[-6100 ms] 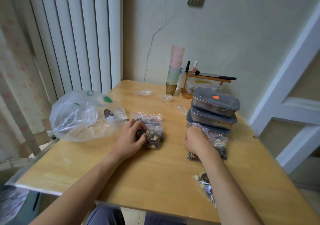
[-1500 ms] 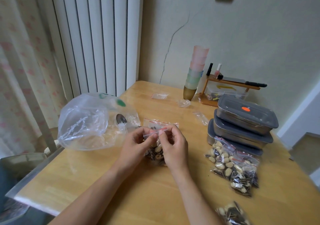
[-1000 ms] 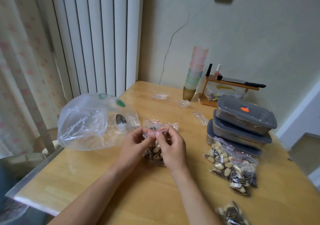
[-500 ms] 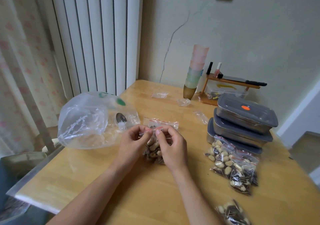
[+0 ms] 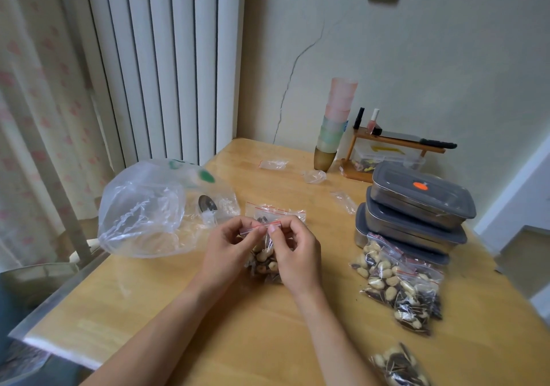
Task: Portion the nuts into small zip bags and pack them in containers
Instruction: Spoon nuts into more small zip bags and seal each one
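1. My left hand [image 5: 229,247] and my right hand [image 5: 293,251] meet over the middle of the pale wooden counter [image 5: 178,320], each grip narrowed to a pinch on the red-striped zip strip of a small clear zip bag of mixed nuts and dark seeds [image 5: 263,262]
2. That bag hangs between my palms with its bottom near or on the counter; I cannot tell whether the zip is fully sealed
3. Just behind my fingers lies a second small clear zip bag with a red stripe [image 5: 275,211], holding a few dark seeds
4. Toward the left edge sits a large crumpled clear plastic bag with green print [image 5: 143,210]; a round metal spoon bowl [image 5: 207,204] shows at its mouth
5. Near the right edge, three grey-lidded steel rectangular containers [image 5: 416,210] are stacked; the top lid bears an orange dot
6. Two filled small zip bags of pale nuts and striped seeds [image 5: 398,284] lean against the front of the stack, overlapping each other
7. Another filled zip bag of nuts and seeds [image 5: 398,366] lies by the near right edge, beside my right forearm
8. Three empty small clear zip bags [image 5: 273,164] are scattered toward the far edge
9. At the far edge stand a tall stack of pastel plastic cups [image 5: 334,123] and a small wooden rack [image 5: 387,144] with little bottles on top
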A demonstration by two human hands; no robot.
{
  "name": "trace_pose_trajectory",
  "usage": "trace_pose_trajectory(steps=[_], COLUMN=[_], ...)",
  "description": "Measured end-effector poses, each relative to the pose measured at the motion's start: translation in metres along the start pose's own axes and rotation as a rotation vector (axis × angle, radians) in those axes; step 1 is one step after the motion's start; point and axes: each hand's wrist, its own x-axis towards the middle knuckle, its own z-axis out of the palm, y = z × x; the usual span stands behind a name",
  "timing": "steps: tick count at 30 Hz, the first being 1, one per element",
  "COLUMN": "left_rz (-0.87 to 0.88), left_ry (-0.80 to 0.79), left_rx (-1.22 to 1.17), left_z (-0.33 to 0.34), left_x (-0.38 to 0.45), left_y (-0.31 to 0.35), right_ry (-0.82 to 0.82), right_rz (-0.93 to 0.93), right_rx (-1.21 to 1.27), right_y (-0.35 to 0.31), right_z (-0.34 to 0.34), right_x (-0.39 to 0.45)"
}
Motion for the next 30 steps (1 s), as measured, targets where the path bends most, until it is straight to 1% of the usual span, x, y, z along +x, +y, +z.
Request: trace_pose_trajectory(steps=[2,5,10,17,23,26,30], left_rz=[-0.007,0.013,0.021,0.052,0.047,0.041,0.016], left_ry=[0.001,0.022,0.000,-0.025,-0.041,-0.067,-0.067], left_rx=[-0.004,0.054,0.056,0.054,0.046,0.041,0.036], left_z=[0.0007,0.0024,0.0003,-0.0009,-0.0006,0.0002,0.0002], left_x=[-0.0006,-0.0007,0.0004,-0.0002,0.0005,-0.0003,0.0002], left_y=[-0.0007,-0.0002,-0.0007,0.0009,0.0000,0.0011,0.0002], right_ry=[0.013,0.028,0.048,0.001,-0.057,-0.084,-0.047], right_rz=[-0.014,-0.039,-0.011,0.003,0.050,0.058,0.040], right_rx=[-0.014,-0.034,0.002,0.024,0.135,0.105,0.066], right_y=[-0.0003,0.0009,0.0028,0.0048,0.0045,0.0072,0.0092], right_z=[0.0005,0.0025,0.0007,0.0015,0.0008,0.0022,0.0000], right_x=[-0.0006,-0.0003,0.0013,0.0020,0.0013,0.0014,0.0025])
